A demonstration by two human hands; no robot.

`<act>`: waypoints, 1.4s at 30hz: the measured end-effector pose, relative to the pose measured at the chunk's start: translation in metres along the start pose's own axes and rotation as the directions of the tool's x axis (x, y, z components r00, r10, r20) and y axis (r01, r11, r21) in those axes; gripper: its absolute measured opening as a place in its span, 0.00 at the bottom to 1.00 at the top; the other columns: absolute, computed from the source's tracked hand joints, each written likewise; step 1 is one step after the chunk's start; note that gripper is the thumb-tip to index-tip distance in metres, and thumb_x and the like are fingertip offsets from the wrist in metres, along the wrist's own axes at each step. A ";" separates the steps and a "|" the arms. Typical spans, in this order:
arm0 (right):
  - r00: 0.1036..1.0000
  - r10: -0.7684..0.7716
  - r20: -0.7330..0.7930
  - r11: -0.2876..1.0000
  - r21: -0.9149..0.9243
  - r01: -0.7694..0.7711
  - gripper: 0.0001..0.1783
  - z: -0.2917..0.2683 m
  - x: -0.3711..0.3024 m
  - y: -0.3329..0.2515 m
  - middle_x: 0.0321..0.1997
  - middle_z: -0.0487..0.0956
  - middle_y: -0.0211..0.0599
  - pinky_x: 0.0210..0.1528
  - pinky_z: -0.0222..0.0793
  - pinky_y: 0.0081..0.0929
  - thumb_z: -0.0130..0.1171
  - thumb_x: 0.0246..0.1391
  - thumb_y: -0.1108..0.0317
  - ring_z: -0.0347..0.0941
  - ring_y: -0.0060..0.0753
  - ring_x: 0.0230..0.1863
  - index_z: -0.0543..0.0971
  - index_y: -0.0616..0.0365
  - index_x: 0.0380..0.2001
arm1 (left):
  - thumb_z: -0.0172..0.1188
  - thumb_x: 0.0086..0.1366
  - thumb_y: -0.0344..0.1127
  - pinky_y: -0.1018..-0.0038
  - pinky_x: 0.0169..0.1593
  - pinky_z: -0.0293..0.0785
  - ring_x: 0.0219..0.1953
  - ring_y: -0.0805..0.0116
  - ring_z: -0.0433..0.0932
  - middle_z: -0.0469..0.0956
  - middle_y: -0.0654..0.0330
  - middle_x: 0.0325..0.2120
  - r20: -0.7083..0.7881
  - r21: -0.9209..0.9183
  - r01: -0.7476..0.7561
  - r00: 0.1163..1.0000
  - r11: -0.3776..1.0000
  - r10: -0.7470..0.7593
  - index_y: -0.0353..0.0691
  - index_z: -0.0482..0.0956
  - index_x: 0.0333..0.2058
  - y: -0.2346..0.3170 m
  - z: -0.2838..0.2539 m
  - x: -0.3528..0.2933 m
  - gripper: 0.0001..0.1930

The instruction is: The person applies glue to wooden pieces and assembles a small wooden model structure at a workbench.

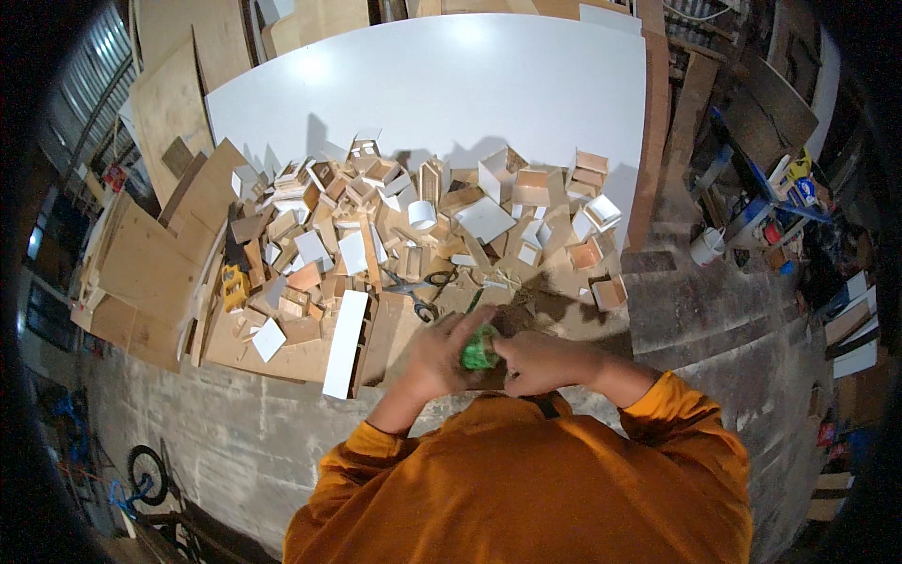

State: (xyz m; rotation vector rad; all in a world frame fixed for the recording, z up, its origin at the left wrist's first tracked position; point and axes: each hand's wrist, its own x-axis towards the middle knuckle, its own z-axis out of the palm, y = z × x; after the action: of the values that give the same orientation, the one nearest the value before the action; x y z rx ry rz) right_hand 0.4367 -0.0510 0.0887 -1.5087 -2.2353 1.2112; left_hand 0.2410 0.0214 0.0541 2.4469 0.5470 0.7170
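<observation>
A small green object [480, 347], blurred and of a kind I cannot make out, is between my hands close to my chest. My left hand [438, 355] is wrapped round its left side, with the fingers slanting up past it. On the other side my right hand [547, 363] is closed, its fingertips bent against the right end of the green object; whatever they pinch is hidden. Just beyond the left hand lie scissors [420, 289] with dark handles, and near them some thin straw-like strands [505, 280].
Small wood and white board pieces [357, 216] are heaped across the worktop, some built into little boxes. A white strip [346, 344] lies at the near edge, a yellow tool [235, 287] at the left. Behind rises a large white panel [451, 85]. A white bucket [707, 246] stands right.
</observation>
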 end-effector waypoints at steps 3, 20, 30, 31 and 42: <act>0.997 -0.031 0.065 0.860 0.510 -0.006 0.37 -0.015 -0.009 0.005 0.21 0.74 0.40 0.23 0.72 0.32 0.59 0.46 0.64 0.74 0.36 0.20 0.57 0.59 0.59 | 0.71 0.39 0.32 0.61 0.51 0.72 0.48 0.44 0.75 0.72 0.43 0.51 -0.071 -0.133 0.146 0.985 0.980 -0.156 0.42 0.58 0.63 -0.026 0.001 -0.006 0.48; 0.963 0.219 -0.155 0.407 0.912 0.054 0.34 0.032 0.012 0.088 0.33 0.72 0.32 0.27 0.69 0.22 0.55 0.52 0.73 0.63 0.18 0.20 0.55 0.48 0.61 | 0.73 0.50 0.41 0.68 0.48 0.73 0.43 0.59 0.78 0.79 0.53 0.43 -0.138 -0.275 0.439 0.862 0.855 -0.487 0.40 0.66 0.57 -0.134 0.050 0.039 0.37; 0.954 0.225 -0.199 0.516 0.854 0.057 0.30 0.060 0.024 0.107 0.39 0.73 0.35 0.29 0.69 0.19 0.52 0.49 0.78 0.69 0.20 0.30 0.60 0.53 0.56 | 0.73 0.46 0.48 0.55 0.60 0.61 0.59 0.42 0.64 0.68 0.42 0.55 -0.327 0.007 0.316 0.897 0.949 -0.297 0.37 0.60 0.63 -0.128 0.047 -0.005 0.48; 0.956 0.201 -0.213 0.539 0.839 0.074 0.29 0.061 0.026 0.106 0.40 0.73 0.35 0.30 0.70 0.20 0.52 0.49 0.78 0.69 0.21 0.30 0.61 0.54 0.56 | 0.74 0.45 0.48 0.54 0.60 0.61 0.59 0.43 0.64 0.68 0.43 0.56 -0.293 0.061 0.330 0.908 0.942 -0.299 0.39 0.59 0.63 -0.104 0.041 -0.024 0.49; 0.954 0.090 -0.287 0.655 0.739 0.161 0.32 0.078 0.069 0.078 0.47 0.72 0.34 0.26 0.70 0.19 0.52 0.45 0.77 0.71 0.20 0.34 0.66 0.57 0.59 | 0.71 0.47 0.31 0.66 0.55 0.69 0.50 0.57 0.75 0.77 0.48 0.44 -0.304 -0.375 0.395 0.802 0.839 -0.514 0.29 0.73 0.49 -0.080 0.059 -0.051 0.30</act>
State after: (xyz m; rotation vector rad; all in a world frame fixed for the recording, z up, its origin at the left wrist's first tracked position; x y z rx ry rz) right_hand 0.4149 -0.0217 -0.0361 -1.1654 -1.2614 1.5068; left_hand 0.2175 0.0359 -0.0541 1.7856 1.0663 0.9998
